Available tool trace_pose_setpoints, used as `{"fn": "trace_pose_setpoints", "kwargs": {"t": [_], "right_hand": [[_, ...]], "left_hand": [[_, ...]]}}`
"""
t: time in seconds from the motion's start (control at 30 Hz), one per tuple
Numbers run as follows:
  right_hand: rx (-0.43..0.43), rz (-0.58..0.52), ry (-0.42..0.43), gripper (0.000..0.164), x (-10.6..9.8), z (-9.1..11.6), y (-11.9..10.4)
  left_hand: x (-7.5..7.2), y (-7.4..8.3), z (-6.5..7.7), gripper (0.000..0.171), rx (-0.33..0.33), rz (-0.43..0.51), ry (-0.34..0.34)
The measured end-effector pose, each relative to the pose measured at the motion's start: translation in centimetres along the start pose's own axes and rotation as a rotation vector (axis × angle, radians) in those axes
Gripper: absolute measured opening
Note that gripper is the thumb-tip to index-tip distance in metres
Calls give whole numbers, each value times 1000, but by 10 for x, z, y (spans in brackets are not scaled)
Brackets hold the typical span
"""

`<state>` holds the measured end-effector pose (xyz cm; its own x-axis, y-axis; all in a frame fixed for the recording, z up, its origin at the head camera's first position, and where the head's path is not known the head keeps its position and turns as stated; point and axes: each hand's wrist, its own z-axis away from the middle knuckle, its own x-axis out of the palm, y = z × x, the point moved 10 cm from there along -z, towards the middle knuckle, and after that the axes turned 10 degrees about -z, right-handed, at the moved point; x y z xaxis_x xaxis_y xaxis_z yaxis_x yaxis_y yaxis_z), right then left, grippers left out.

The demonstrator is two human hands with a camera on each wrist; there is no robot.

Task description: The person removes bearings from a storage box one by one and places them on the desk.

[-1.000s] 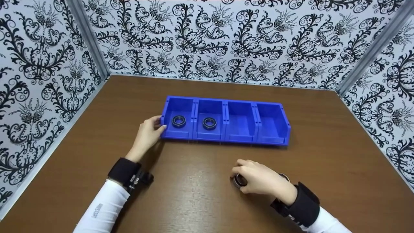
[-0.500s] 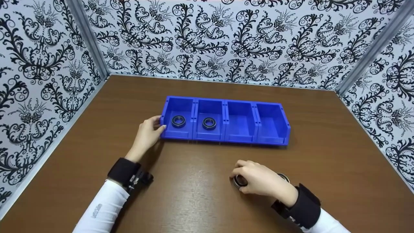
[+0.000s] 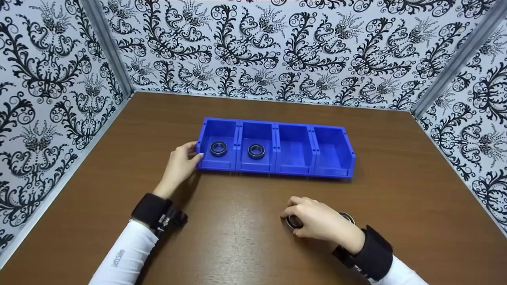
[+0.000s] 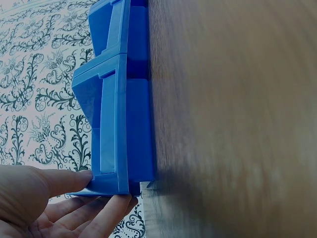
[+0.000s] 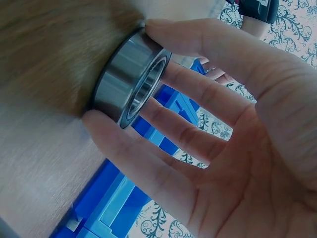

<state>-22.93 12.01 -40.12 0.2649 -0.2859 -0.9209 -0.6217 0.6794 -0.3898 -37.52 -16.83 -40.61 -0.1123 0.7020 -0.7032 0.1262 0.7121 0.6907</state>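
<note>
My left hand (image 3: 181,164) pinches the left end wall of a blue row of joined storage bins (image 3: 293,169), thumb inside and fingers outside. In the left wrist view the thumb (image 4: 64,181) lies over the bin's edge. One ball bearing (image 3: 218,154) lies flat in the leftmost bin, another bearing (image 3: 256,156) in the bin beside it. Nearer the front, my right hand (image 3: 319,219) grips a third bearing (image 5: 119,74) by its outer rim, between thumb and fingertips. That bearing sits on the table, partly hidden by the hand in the head view.
A further ring-shaped bearing (image 3: 347,216) shows behind the right wrist, mostly covered by it. The brown wooden table (image 3: 237,237) is bounded at the back and sides by patterned panels (image 3: 253,51) with grey corner posts (image 3: 455,59).
</note>
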Motion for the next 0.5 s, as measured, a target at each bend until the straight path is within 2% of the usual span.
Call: {"fn": "trace_pose_setpoints", "kwargs": {"t": [0.5], "right_hand": [[7,33,-20,44,0,0,-1]], "left_hand": [[1,0,0,47,1,-14,-25]]}}
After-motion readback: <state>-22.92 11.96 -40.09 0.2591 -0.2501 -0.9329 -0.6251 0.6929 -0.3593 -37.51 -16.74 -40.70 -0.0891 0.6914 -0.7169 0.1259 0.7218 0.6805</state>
